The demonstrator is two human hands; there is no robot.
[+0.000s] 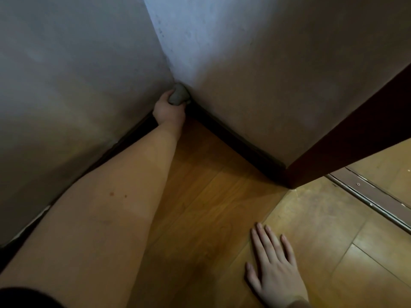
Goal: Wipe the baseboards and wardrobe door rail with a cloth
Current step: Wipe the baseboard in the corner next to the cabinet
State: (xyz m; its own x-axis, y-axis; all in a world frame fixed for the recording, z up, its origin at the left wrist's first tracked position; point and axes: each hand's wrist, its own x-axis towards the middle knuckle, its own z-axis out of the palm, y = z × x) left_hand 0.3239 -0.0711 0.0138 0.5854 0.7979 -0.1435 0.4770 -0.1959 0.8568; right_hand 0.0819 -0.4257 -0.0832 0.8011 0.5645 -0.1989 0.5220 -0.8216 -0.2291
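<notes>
My left hand (170,112) reaches far forward into the room corner and grips a bunched grey cloth (179,94), pressed where the two walls meet just above the floor. A dark baseboard (235,141) runs from that corner toward the lower right along the right wall. Another dark baseboard (133,135) runs down the left wall, partly hidden by my forearm. My right hand (273,265) lies flat on the wooden floor at the lower right, fingers straight and spread, holding nothing.
A dark red-brown door or frame edge (347,134) juts in from the right and meets the floor. A metal floor rail (369,194) with screws runs diagonally at the far right. Wooden floor (200,207) fills the middle.
</notes>
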